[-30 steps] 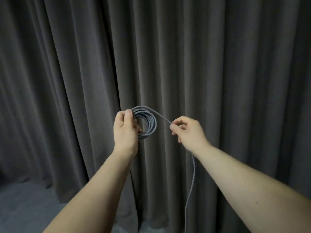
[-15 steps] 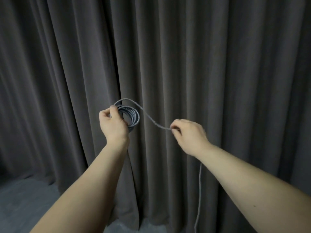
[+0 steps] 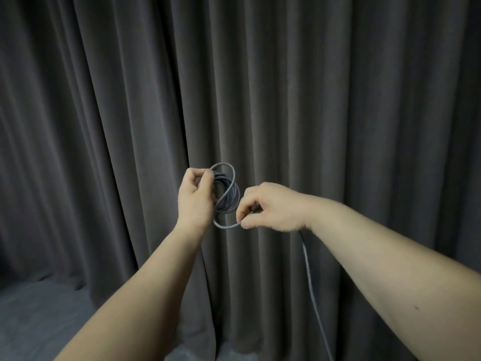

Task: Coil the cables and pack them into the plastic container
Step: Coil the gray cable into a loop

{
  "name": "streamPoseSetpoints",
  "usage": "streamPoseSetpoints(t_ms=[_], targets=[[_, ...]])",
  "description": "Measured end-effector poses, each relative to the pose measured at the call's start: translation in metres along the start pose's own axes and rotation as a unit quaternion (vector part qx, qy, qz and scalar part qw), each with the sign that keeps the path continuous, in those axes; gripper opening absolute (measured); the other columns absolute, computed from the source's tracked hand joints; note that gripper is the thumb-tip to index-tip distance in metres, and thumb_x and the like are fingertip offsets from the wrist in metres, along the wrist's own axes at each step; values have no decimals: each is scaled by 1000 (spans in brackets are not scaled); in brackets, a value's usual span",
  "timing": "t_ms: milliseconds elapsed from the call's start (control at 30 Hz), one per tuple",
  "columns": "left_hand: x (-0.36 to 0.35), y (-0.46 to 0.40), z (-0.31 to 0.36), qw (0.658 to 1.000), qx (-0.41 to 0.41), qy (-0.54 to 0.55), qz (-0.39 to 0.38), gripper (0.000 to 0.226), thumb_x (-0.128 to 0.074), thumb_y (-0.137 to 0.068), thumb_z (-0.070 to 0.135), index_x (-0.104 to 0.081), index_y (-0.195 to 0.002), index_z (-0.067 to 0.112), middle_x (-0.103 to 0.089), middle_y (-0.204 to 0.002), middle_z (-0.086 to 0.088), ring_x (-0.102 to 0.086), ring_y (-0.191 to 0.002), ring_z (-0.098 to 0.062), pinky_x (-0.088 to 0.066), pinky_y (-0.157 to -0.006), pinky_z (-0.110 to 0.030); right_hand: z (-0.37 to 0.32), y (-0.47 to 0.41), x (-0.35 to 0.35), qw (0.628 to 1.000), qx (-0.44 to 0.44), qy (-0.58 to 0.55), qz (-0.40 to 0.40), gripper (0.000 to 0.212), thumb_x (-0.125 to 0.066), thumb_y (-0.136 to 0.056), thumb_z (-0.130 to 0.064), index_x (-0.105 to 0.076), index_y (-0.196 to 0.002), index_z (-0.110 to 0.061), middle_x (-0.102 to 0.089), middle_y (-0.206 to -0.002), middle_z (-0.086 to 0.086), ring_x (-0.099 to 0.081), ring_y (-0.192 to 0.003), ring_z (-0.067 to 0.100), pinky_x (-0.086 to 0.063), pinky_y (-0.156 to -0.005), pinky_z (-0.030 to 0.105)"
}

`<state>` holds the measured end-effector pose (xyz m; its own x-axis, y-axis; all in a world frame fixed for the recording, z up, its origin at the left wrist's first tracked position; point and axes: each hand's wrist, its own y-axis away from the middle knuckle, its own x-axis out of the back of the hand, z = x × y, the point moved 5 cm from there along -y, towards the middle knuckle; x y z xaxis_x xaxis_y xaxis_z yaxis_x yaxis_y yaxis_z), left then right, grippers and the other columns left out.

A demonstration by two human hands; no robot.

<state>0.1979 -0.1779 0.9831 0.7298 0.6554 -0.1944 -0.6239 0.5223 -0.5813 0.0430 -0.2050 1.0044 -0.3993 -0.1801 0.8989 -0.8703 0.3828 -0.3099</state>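
A grey braided cable (image 3: 230,196) is wound into a small coil of several loops held up in front of me. My left hand (image 3: 195,199) grips the coil at its left side, thumb on top. My right hand (image 3: 270,208) pinches the free strand just right of and below the coil, and a fresh loop curves from the coil's top, across it, down to those fingers. The rest of the cable (image 3: 311,277) hangs down under my right wrist and leaves the frame at the bottom. No plastic container is in view.
A dark grey pleated curtain (image 3: 286,87) fills the whole background close behind my hands. A strip of grey floor (image 3: 33,316) shows at the lower left.
My right hand has swung in toward the coil and dropped below it, laying another loop across the coil. My left hand keeps its grip on the coil.
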Motion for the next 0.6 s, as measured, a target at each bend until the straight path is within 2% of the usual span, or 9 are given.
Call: streamPoseSetpoints(t_ms=[67, 133, 233, 300, 367, 433, 500, 533, 600], targets=[[0, -2, 0, 1000, 16, 20, 18, 20, -51, -98, 18, -50, -78, 18, -48, -51, 12, -41, -46, -5, -36, -48, -21, 15, -1, 2, 995, -10, -12, 98, 7, -69, -84, -19, -72, -90, -19, -59, -83, -12, -56, -77, 3, -43, -73, 14], [9, -7, -2, 998, 25, 26, 58, 20, -51, -97, 20, -50, -77, 17, -46, -55, 7, -40, -47, -7, -36, -49, -24, 38, 3, 6, 979, -65, -66, 180, 3, -71, -82, -18, -71, -84, -19, -62, -74, -9, -56, -69, 5, -42, -66, 16], [26, -12, -8, 992, 41, 20, 116, 15, -53, -92, 25, -52, -78, 20, -47, -64, 1, -41, -55, -12, -37, -57, -31, 76, 14, 6, 932, -179, -220, 227, 11, -74, -79, -14, -66, -72, -14, -56, -58, -2, -47, -50, 9, -37, -49, 19], [34, -14, -13, 989, 54, 17, 139, 13, -53, -89, 29, -52, -79, 21, -49, -69, -1, -43, -60, -16, -39, -61, -35, 95, 20, 4, 891, -226, -311, 241, 14, -71, -79, -6, -62, -71, -10, -51, -57, 3, -41, -50, 12, -33, -45, 23], [39, -15, -18, 985, 69, 7, 159, 13, -53, -85, 34, -52, -78, 22, -53, -74, -1, -47, -66, -20, -41, -65, -38, 105, 21, 2, 873, -245, -333, 258, 18, -67, -79, 1, -60, -69, -12, -50, -60, 3, -41, -53, 14, -34, -47, 24], [41, -15, -23, 983, 77, -12, 168, 15, -52, -83, 37, -52, -78, 23, -55, -76, -1, -50, -72, -23, -42, -69, -41, 109, 21, 5, 868, -237, -297, 321, 20, -68, -79, -1, -61, -68, -16, -53, -60, -1, -44, -54, 12, -36, -50, 22], [38, -13, -25, 983, 78, -37, 162, 14, -51, -87, 34, -51, -79, 23, -54, -75, -1, -51, -74, -23, -43, -69, -40, 98, 20, 13, 885, -195, -189, 379, 12, -70, -81, -9, -65, -74, -17, -59, -67, -2, -52, -61, 13, -41, -58, 23], [36, -11, -24, 983, 74, -53, 156, 14, -50, -90, 32, -51, -80, 22, -54, -75, 0, -51, -73, -22, -43, -69, -39, 88, 17, 16, 911, -168, -87, 366, 5, -68, -83, -14, -67, -79, -17, -62, -76, -1, -56, -70, 16, -44, -64, 26], [32, -9, -22, 983, 60, -96, 145, 14, -47, -95, 28, -51, -85, 19, -55, -77, 5, -53, -73, -17, -45, -71, -35, 66, 7, 8, 953, -120, 150, 236, 9, -61, -89, -23, -68, -93, -18, -62, -96, 2, -59, -91, 23, -46, -75, 30]])
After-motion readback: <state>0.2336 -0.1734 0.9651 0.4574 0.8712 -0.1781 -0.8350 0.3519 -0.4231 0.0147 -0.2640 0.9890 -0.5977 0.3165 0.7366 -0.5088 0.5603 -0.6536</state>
